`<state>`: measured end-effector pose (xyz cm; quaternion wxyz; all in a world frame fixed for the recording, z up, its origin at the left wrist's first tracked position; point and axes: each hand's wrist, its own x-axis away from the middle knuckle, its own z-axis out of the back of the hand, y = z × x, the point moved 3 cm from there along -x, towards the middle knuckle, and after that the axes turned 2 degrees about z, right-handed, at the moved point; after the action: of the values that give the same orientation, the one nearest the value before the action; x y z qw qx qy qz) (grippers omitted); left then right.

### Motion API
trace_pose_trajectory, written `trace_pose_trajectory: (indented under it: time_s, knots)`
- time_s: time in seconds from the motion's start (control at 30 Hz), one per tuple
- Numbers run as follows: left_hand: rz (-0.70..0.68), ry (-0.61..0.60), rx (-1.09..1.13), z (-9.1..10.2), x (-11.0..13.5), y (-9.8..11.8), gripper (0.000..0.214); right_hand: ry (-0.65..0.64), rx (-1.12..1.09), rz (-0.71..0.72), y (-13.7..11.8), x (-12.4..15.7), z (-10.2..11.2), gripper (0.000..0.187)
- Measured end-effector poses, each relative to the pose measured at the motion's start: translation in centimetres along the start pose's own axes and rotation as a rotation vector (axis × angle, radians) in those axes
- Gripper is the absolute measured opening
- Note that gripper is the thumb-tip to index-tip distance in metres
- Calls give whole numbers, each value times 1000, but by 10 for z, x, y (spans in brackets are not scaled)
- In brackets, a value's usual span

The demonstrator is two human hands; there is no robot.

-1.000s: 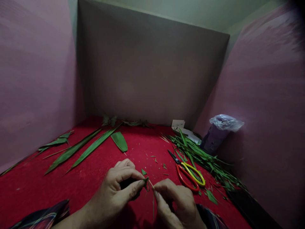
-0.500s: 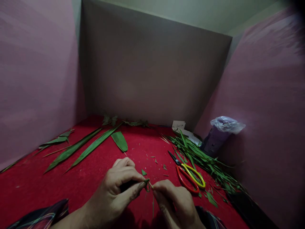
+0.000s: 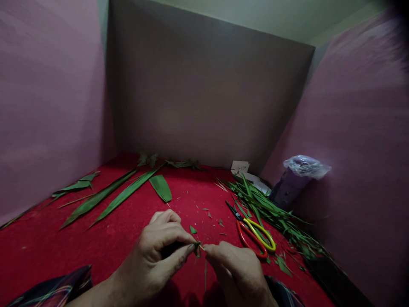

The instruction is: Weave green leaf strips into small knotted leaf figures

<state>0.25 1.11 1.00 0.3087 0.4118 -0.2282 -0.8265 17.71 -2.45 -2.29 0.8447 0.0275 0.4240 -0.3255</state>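
Between thumb and forefinger, my left hand [image 3: 162,245] pinches a small folded piece of green leaf [image 3: 197,247]. My right hand [image 3: 238,266] is closed on a thin pale strip [image 3: 202,247] that meets the leaf piece, the two hands almost touching. A thin green strand [image 3: 205,273] hangs below the fingers. Right of my right hand lie scissors [image 3: 252,232] with one red and one yellow handle, their dark blades pointing away to the left. A small green scrap [image 3: 193,230] lies just beyond my fingertips.
Long green leaves [image 3: 128,198] and a broad cut leaf [image 3: 160,187] lie left on the red cloth [image 3: 105,251]. A heap of narrow leaves [image 3: 271,213] spreads at right. Behind it stand white paper [image 3: 240,166] and a purple container [image 3: 289,185] with clear plastic. A dark flat object [image 3: 335,279] lies front right.
My right hand has turned slightly and risen a little, tilting the pale strip. My left hand keeps its pinch almost in place. The scissors and leaves stay put.
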Motion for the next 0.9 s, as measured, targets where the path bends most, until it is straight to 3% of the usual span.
trace_pose_trajectory:
  time_s: [0.17,0.27,0.47,0.7,0.9]
  knots:
    - [15,12,6,-2,1,-3,14,24,89,50,-1,-4,1,24]
    - [3,11,-14,-2,1,-3,14,7,99,2,-1,-4,-2,31]
    - [-175,48,-147,-1,1,5,16,35,70,-89,-4,2,-5,19]
    - [-269,46,-227,0,2,9,20,20,-113,-210,-8,1,-4,13]
    - [-308,48,-271,2,2,11,21,11,-291,-356,-11,-2,-5,21]
